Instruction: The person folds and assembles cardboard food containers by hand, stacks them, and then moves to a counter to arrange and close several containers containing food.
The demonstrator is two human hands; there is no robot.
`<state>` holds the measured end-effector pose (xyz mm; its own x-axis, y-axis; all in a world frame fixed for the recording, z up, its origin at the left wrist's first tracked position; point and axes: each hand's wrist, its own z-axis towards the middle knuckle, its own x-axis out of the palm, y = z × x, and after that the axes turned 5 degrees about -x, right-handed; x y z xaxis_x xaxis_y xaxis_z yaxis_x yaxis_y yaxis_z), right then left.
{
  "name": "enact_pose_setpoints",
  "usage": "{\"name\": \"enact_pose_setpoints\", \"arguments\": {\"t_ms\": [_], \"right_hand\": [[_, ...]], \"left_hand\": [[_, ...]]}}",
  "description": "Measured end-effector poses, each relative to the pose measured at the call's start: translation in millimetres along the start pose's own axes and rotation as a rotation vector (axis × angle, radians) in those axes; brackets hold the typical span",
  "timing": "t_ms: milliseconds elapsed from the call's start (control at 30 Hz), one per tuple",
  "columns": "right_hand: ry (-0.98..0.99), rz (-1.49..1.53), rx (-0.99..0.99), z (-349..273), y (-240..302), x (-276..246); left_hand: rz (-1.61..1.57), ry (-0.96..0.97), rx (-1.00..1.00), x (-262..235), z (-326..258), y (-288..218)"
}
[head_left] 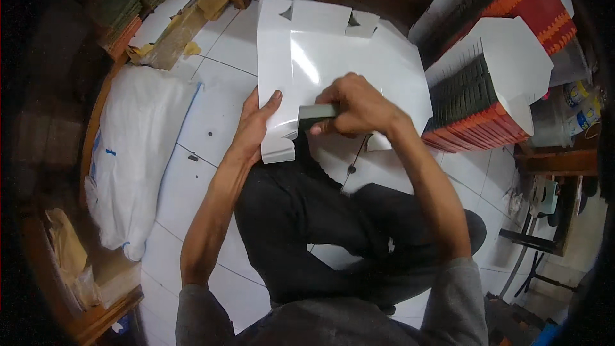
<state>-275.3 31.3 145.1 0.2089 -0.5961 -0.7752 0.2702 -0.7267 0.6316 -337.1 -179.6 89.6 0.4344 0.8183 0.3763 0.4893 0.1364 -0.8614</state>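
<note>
White card (346, 57) is creased but spread open, so only partway, I'd guess. My left fingers (273, 100) pinch its edge; my right fingers (328, 94) grip a grey-green block (315, 114).

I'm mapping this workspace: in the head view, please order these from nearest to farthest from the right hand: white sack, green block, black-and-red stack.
1. Green block: held in the right hand.
2. Black-and-red stack: to the hand's right.
3. White sack: far left, on the floor.
</note>
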Motion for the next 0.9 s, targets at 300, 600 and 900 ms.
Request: {"name": "enact_pose_setpoints", "arguments": {"t_ms": [300, 600, 900], "right_hand": [[0.203, 0.171, 0.252, 36, -31, -8], [-0.258, -0.243, 0.088, -98, 21, 6], [-0.285, -0.159, -0.065, -110, -17, -5]], "left_hand": [[0.126, -0.053, -0.011, 12, 5, 1], [-0.003, 0.02, -0.104, 2, 6, -1], [0.149, -0.001, -0.031, 5, -5, -10]]}}
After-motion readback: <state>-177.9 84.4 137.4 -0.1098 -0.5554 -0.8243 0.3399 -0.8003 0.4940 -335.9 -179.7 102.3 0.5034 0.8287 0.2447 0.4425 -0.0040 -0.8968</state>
